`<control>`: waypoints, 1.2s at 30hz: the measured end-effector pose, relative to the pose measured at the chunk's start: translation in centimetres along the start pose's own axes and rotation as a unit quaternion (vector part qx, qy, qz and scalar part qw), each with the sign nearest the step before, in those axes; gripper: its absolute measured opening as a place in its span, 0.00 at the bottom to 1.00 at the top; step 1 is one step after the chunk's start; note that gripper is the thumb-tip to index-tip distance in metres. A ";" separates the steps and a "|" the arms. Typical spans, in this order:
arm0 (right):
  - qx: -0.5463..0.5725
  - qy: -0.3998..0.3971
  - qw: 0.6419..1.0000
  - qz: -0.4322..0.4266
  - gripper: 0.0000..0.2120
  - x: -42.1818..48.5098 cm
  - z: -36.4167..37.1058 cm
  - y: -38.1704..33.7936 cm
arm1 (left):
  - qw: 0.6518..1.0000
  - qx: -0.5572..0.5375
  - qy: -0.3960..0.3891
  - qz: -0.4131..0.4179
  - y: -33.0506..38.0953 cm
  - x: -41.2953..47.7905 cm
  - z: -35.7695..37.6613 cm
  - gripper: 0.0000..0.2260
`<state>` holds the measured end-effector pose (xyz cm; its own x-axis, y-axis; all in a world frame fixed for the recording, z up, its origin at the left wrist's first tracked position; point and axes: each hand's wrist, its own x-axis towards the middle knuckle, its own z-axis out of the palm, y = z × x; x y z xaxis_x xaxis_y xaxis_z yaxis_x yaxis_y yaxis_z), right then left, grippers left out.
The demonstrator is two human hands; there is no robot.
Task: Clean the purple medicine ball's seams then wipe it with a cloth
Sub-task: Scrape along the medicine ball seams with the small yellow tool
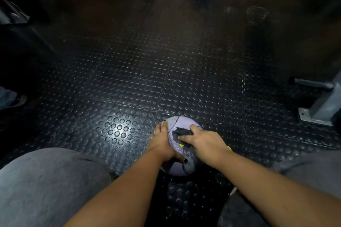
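Ball (172, 122): on floor (120, 130) between my knees | left hand (162, 140): fingers spread flat on its left side, steadying | right hand (203, 142): fingers curled, gripping cloth (181, 132) on its top | relation: dark seam (176, 121) runs away from me, just left of cloth, between both hands.

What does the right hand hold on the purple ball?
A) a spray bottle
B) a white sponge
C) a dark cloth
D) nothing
C: the right hand holds a dark cloth against the top of the purple medicine ball, while the left hand rests on its side.
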<state>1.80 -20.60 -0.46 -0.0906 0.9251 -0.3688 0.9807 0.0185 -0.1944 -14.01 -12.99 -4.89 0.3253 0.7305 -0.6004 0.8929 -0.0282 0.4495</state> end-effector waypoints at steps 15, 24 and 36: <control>0.067 -0.001 0.997 0.040 0.28 -0.1 0.8 -0.5 | 1.000 -0.019 0.001 -0.013 -0.1 -0.2 -0.1 0.71; 0.032 0.005 0.993 0.117 0.31 1.0 1.1 1.9 | 1.000 0.000 -0.009 -0.011 0.0 -0.5 -0.1 0.73; 0.003 -0.035 0.999 -0.019 0.26 -0.2 -0.3 -1.8 | 1.000 -0.011 -0.005 -0.005 0.3 -0.2 -0.3 0.66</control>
<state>0.14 -20.70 0.26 -0.1392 0.8951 -0.4235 0.9753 0.0500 -0.2149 -13.95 -12.95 -4.44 0.3203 0.7236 -0.6114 0.8891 -0.0069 0.4577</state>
